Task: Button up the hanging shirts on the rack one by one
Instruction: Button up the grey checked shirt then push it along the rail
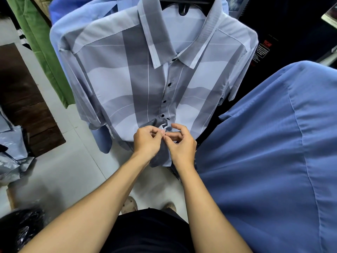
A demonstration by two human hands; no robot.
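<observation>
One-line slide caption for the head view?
Both hands, left hand and right hand, pinch the grey striped shirt's lower placket.

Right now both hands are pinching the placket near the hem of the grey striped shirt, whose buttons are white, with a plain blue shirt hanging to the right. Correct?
Not quite: the buttons are black, not white, as the head view shows. The rest holds: the left hand and right hand pinch the placket low on the grey striped shirt, with a plain blue shirt to the right.

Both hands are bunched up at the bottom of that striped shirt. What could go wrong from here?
The left hand and right hand pinch the striped shirt low on its front, below the fastened black buttons. The cloth there is crumpled, so a button might go into the wrong hole. Pulling down hard might also tug the shirt off its hanger.
</observation>
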